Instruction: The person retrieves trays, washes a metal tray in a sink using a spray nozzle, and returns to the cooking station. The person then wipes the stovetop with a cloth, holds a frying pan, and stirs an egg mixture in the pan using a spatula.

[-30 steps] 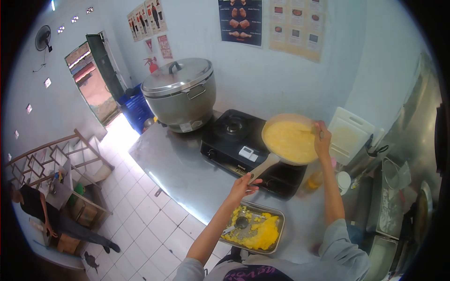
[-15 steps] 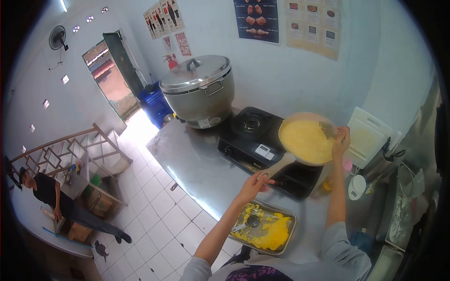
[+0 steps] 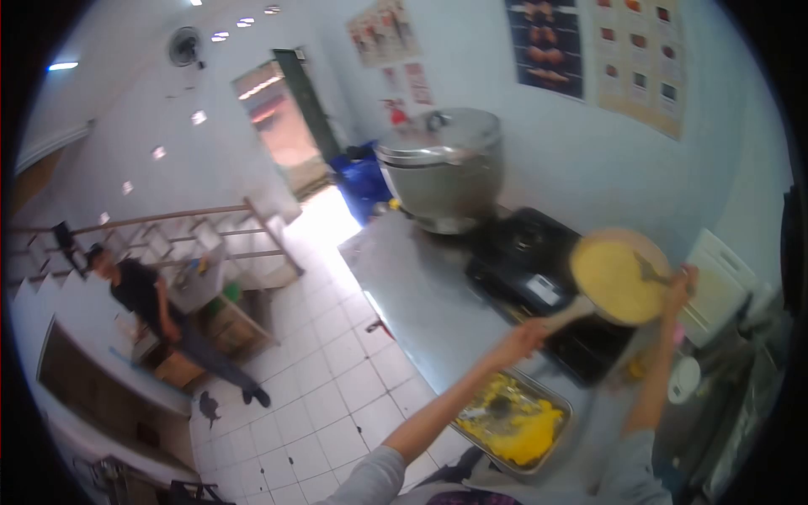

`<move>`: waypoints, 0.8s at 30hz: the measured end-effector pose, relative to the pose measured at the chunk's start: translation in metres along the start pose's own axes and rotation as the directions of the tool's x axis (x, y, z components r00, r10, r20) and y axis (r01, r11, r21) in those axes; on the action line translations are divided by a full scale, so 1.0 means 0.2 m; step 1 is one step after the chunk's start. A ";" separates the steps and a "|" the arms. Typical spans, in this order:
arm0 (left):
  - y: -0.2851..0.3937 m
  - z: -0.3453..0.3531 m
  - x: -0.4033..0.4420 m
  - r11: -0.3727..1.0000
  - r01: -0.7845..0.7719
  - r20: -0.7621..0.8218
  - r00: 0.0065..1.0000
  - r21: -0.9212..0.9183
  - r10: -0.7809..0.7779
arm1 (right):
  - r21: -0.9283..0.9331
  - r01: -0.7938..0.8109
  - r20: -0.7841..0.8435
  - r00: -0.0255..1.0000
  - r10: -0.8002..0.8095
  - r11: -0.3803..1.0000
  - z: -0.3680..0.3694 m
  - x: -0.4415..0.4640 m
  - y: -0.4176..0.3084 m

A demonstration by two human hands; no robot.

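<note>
My left hand (image 3: 528, 335) is closed around the pale handle (image 3: 572, 313) of a frying pan. The pan (image 3: 629, 236) sits tilted over the black gas stove (image 3: 582, 350), and pale yellow food (image 3: 608, 268) covers its bottom. In my right hand (image 3: 683, 286) is a spatula (image 3: 650, 270), its blade at the food near the pan's right side. Below my left forearm lies a metal tray (image 3: 539, 389) with brighter yellow, crumbly food (image 3: 530, 436). A ladle shape in the tray is blurred.
A large rice cooker (image 3: 446, 181) stands behind the stove's left burner. A small white device (image 3: 543, 289) lies on the stove. White cutting boards (image 3: 717, 273) lean at the right, near a round white scale (image 3: 683, 380). A person (image 3: 147, 299) stands far left.
The view has swung left, so everything appears further right and is blurred. My left hand still grips the pan handle. My right hand has shifted the spatula slightly within the pan.
</note>
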State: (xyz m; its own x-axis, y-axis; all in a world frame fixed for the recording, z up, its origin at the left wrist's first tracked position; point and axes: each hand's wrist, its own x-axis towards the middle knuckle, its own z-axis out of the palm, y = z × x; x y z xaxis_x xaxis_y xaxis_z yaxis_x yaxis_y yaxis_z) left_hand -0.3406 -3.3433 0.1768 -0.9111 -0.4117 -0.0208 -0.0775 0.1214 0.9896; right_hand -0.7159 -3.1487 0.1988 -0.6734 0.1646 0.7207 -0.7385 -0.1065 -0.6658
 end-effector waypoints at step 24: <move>-0.05 0.02 -0.19 0.902 -0.229 -0.169 0.937 0.366 0.307 | 0.061 -0.089 -0.187 0.977 0.099 0.994 -0.03 -0.12 -0.30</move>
State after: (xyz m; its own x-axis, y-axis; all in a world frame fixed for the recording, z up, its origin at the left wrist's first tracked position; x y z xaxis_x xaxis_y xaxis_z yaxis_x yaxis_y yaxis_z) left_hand -0.3062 -3.3247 0.1666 -0.8085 -0.5013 0.3083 -0.0092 0.5346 0.8450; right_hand -0.6547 -3.1406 0.2195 -0.7251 0.3338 0.6023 -0.6763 -0.1801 -0.7143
